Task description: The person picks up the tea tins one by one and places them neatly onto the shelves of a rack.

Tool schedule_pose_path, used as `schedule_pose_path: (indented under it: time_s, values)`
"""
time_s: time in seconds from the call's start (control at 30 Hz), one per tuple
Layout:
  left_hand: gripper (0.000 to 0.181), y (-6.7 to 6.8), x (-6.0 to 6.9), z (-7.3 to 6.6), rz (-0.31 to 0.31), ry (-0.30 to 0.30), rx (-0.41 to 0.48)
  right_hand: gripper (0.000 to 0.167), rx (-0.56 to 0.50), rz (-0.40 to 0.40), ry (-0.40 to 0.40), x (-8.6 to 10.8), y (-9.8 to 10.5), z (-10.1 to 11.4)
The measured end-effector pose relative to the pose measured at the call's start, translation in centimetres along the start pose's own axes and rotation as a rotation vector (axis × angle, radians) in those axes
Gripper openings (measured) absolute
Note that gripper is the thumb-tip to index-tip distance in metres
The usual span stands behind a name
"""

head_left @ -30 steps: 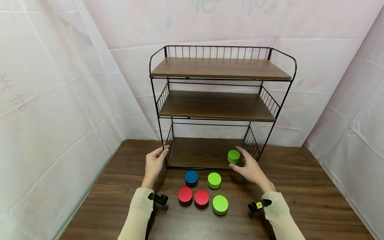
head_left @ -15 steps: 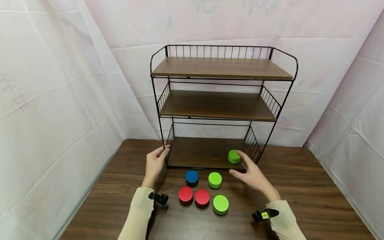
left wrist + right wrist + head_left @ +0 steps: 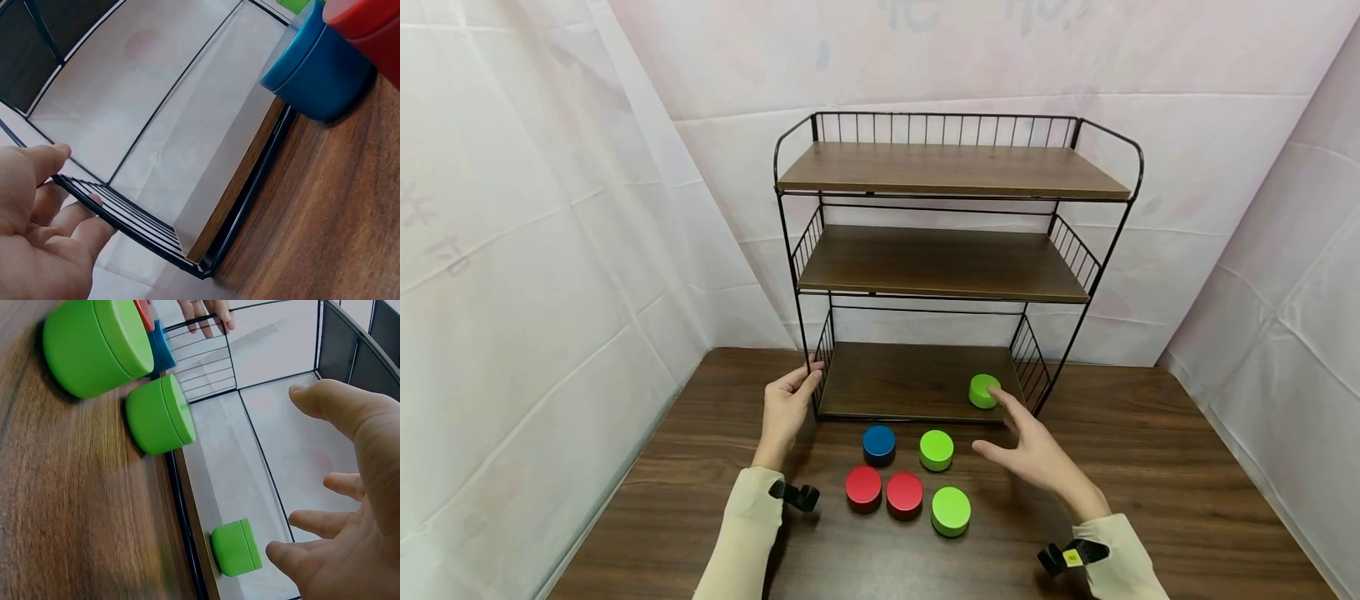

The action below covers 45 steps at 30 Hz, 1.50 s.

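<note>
Where white sheets (image 3: 1187,67) back our wooden table (image 3: 677,500), our left hand (image 3: 784,410) grips a rack (image 3: 951,171), right hand (image 3: 1036,452) spread near a green tub (image 3: 981,392).

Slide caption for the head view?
Left hand holds the rack; right hand, open, near the green container on its bottom shelf.

Three green tubs (image 3: 936,451), two red tubs (image 3: 863,490), one blue tub (image 3: 878,447) — one rack (image 3: 955,171), three shelves (image 3: 943,262)

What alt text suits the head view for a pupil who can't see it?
A person's right hand hovers near a round green container on the bottom shelf of a three-tier rack, while the left hand grips the rack's left side. On the table in front stand a blue container, two red ones and two more green ones.
</note>
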<state>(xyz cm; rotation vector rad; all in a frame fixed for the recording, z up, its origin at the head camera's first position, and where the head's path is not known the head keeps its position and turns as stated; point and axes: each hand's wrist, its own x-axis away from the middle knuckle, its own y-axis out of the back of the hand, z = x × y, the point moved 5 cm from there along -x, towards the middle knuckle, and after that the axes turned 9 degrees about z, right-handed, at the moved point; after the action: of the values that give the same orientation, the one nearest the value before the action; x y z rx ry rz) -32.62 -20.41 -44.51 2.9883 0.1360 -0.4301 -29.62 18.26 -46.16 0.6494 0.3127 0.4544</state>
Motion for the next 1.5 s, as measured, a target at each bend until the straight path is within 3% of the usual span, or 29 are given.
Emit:
schedule_pose_path:
  time_s: [0.47,0.7,0.8,1.5]
  values:
    - [0.026,-0.1,-0.3,0.1,0.013,0.005,-0.011,0.090,0.043,0.006,0.036,0.9,-0.1,1.0]
    - [0.027,0.2,-1.1,2.7,0.006,0.009,0.016,0.089,0.050,0.021,0.073,1.0,-0.2,1.7]
    - [0.028,0.3,-1.2,3.2,0.007,0.001,0.019,0.089,0.039,0.019,0.078,1.0,-0.3,2.1]
    - [0.032,0.6,-1.1,3.5,0.001,-0.012,-0.005,0.088,0.055,0.077,0.131,0.3,-1.9,4.8]
